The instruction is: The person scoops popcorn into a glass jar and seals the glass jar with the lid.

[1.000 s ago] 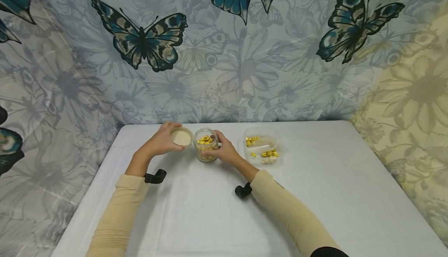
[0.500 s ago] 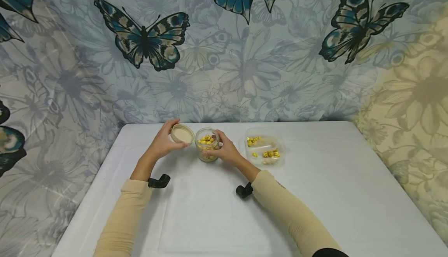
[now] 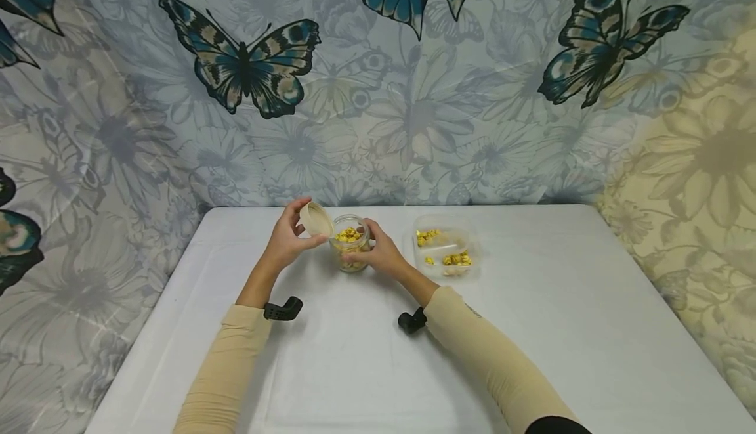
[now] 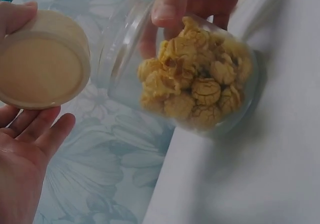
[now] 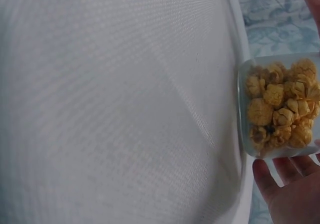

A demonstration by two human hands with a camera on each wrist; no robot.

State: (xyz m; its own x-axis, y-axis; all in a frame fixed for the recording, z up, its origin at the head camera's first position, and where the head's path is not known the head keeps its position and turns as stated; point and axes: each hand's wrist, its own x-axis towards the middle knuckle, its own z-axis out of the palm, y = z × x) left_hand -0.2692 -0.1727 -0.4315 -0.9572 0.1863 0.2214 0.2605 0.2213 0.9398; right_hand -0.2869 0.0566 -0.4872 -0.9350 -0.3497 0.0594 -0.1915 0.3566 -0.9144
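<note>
You have a small clear glass jar (image 3: 351, 245) standing upright on the white surface (image 3: 378, 355), near its far edge. It is open at the top and about filled with yellow caramel popcorn (image 4: 192, 87). Your right hand (image 3: 380, 255) wraps around its side. The round cream lid (image 3: 315, 219) is off the jar, tilted with its pale inner face showing, just beside the jar's mouth on the left, pinched in your left hand (image 3: 287, 240).

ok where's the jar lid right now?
In the head view the lid is off the jar, tilted in the left hand just left of the jar's mouth; the right hand grips the jar.
</note>
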